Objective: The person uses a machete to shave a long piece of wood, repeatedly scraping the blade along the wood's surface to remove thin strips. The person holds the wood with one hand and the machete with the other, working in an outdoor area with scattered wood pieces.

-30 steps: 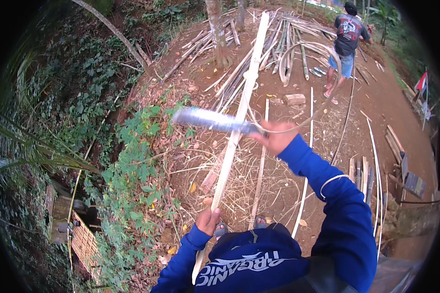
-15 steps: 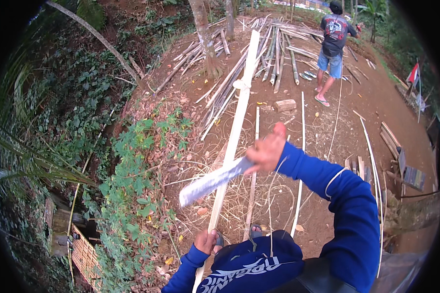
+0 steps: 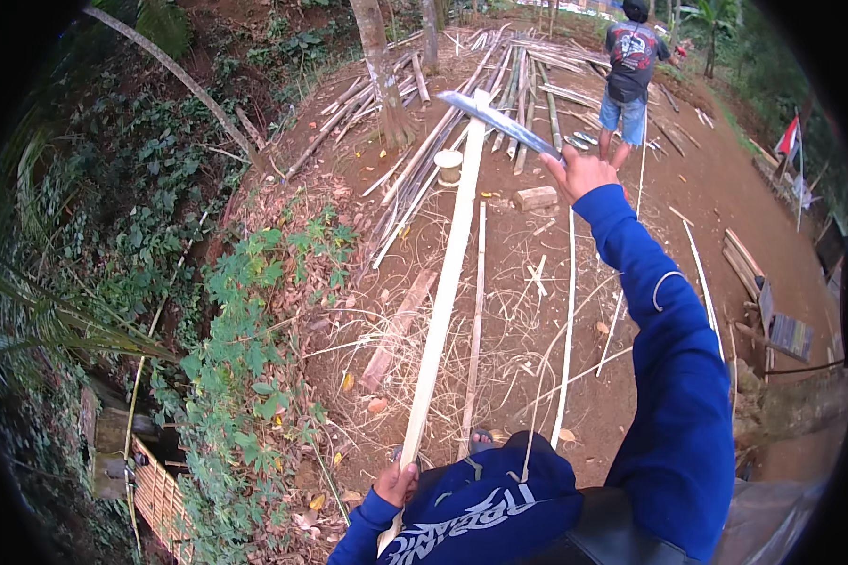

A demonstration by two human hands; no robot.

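Head view, left to right. Far left, low: slatted bamboo panel [image 3: 160, 499] among dark foliage. Above it, a thin leaning trunk [image 3: 174, 80] slants across the slope. Next, a green leafy shrub [image 3: 245, 311] along the edge of the bare soil, then an upright tree trunk [image 3: 377, 75] further back.

Left hand [image 3: 398, 482] is low, close to the body, clamped round the near part of a long pale split-bamboo strip [image 3: 441, 311]. Strip runs from that hand up and away, slightly right, to a far end near the pole pile. Flat wooden plank [image 3: 400, 330] lies on the ground left of it; round-topped wooden post [image 3: 448, 168] stands just beside its upper part.

Machete [image 3: 504, 124] crosses the strip near the far end, tip pointing left — can't tell whether the blade touches. Behind: bamboo poles [image 3: 526, 89] in a loose fan. Thin shavings [image 3: 513, 315] litter the soil; short wood block [image 3: 536, 198] sits beyond them.

Right hand [image 3: 589, 174] is closed on the machete handle, arm stretched out, well apart from the left. Past it, a co-worker [image 3: 628, 66] stands facing away. Far right: stacked boards [image 3: 742, 264], then a red-and-white flag [image 3: 789, 138].
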